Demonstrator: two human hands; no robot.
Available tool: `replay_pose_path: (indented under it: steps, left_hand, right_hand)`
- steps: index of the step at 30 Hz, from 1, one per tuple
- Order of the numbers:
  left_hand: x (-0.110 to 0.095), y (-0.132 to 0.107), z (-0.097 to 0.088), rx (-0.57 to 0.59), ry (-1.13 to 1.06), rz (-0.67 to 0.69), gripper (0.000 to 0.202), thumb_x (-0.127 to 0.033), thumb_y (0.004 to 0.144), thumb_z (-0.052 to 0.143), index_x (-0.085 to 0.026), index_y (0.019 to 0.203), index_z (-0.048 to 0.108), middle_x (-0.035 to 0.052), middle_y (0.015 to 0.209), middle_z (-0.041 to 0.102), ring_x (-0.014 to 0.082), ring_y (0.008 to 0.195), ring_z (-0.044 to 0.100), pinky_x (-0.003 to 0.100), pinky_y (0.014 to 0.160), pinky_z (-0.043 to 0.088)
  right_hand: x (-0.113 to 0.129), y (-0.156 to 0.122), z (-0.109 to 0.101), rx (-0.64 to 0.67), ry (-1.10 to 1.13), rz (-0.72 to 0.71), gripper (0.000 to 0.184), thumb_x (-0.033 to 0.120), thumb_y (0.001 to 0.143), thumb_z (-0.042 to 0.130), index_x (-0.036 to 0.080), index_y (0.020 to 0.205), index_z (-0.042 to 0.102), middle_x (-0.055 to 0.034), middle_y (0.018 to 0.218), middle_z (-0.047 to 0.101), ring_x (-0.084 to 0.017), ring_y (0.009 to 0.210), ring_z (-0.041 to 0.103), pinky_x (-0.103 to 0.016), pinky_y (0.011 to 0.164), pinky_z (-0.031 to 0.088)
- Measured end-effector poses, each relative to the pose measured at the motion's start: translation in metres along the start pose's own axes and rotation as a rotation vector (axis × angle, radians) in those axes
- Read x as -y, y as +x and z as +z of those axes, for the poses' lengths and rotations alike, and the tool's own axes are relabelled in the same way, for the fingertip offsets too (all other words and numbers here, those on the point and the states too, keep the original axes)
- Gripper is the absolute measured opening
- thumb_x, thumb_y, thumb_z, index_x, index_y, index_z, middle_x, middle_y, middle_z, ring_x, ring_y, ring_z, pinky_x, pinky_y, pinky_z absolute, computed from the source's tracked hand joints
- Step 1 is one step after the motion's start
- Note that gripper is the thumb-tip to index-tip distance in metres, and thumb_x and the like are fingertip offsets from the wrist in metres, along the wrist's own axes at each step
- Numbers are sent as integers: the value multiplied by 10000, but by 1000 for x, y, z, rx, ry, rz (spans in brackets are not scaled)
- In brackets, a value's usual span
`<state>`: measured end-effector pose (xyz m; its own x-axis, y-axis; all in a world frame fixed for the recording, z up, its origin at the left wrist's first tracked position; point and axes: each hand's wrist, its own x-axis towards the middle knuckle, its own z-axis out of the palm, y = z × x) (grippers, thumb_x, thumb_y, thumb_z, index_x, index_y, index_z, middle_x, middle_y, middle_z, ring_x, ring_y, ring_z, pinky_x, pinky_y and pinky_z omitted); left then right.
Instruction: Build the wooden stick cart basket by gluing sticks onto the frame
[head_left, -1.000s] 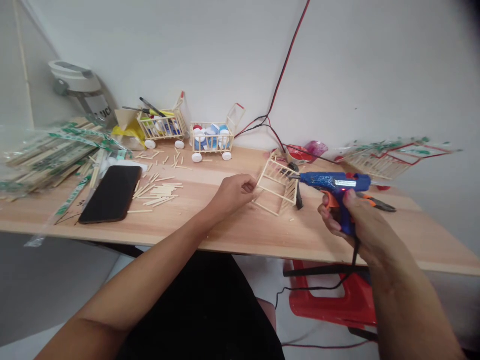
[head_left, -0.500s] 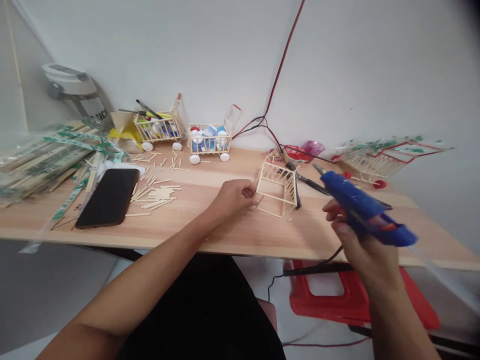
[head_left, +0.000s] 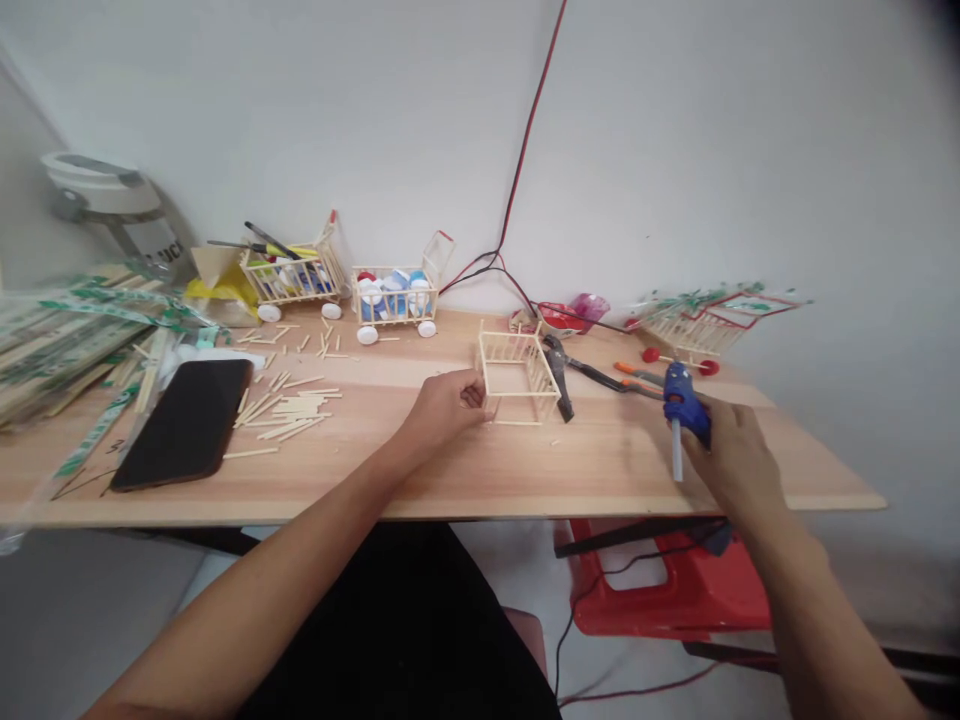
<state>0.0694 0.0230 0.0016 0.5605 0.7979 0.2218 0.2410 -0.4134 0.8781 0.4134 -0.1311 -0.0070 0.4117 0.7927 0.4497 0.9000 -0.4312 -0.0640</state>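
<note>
My left hand [head_left: 444,405] is closed in a pinch at the near left corner of a small open basket frame of wooden sticks [head_left: 517,372] that rests on the wooden table [head_left: 465,470]. My right hand [head_left: 731,462] is wrapped round a blue glue gun [head_left: 681,402], which lies low on the table at the right with its white glue stick pointing toward me. Black pliers with orange handles [head_left: 592,375] lie between the frame and the glue gun.
Two finished stick carts [head_left: 341,285] with white wheels stand at the back by the wall. A black phone [head_left: 187,420] and loose sticks [head_left: 289,405] lie left, beside packets of sticks [head_left: 67,335]. A red stool [head_left: 675,590] stands under the table's right end.
My right hand has swung the glue gun away from the frame, to the right and down onto the table. My left hand has stayed at the frame, which now sits flat. The view has shifted right.
</note>
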Motion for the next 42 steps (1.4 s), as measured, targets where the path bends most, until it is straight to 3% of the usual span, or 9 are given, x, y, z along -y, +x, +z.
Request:
replay_pose_path:
  steps: [4,7,14,20,24,28,32,38,42]
  left_hand:
    - [-1,-2,1,3,58,41,78,-133,684,673,-155,706,601,-8,699,658,140,694,620,216,646,453]
    - [0,-3,3,-6,88,60,63,-137,696,660,-158,707,602,-8,713,660,141,706,618,222,661,454]
    - [-2,-3,0,-51,95,14,62,-111,680,643,-153,716,615,-1,714,671,145,703,627,218,647,455]
    - [-2,-4,-5,-59,89,-24,42,-121,695,633,-144,730,631,9,721,678,148,704,631,222,653,462]
    - [1,-5,-6,-59,142,-32,78,-85,680,634,-141,734,637,8,729,678,147,717,628,225,662,455]
    - [4,-5,-5,-60,145,-15,112,-53,664,635,-145,727,625,-5,712,664,136,700,612,217,645,446]
    - [8,-4,-5,-54,110,-7,100,-73,669,655,-145,729,618,-9,709,659,131,692,611,217,645,460]
    - [11,-15,-8,-76,122,-1,176,-109,695,679,-156,864,660,15,838,699,152,799,653,245,736,509]
    - [9,-40,-24,-194,260,28,194,-132,793,597,-179,968,665,46,1003,717,173,907,658,289,838,506]
  right_hand:
    - [-48,14,14,113,-48,15,506,401,870,591,165,1317,564,-209,1133,596,-310,1024,560,-392,764,417]
    - [-67,24,20,148,18,6,481,392,842,638,165,1266,613,-209,1140,597,-286,1006,562,-384,776,411]
    - [-84,48,33,203,179,-73,487,290,762,732,139,1218,647,-207,1147,624,-272,1001,612,-369,857,429]
    - [-97,46,43,223,260,-92,558,446,712,717,175,1193,636,-218,1253,603,-301,1008,625,-393,850,453]
    - [-95,41,34,217,219,-122,631,551,693,663,180,1201,609,-213,1280,600,-329,1131,583,-421,926,446]
    - [-68,32,8,21,156,-171,604,599,737,558,168,1156,619,-209,1267,614,-334,1155,574,-436,940,458]
    - [-3,10,-15,-167,244,-88,395,480,883,399,236,1033,672,-99,1057,703,-234,855,663,-351,732,488]
    - [109,-22,-10,-57,620,-74,463,478,942,375,206,608,545,-14,588,590,-151,601,561,-275,618,393]
    - [140,-36,1,-15,742,0,554,531,958,364,203,523,467,15,471,467,-117,485,452,-267,538,328]
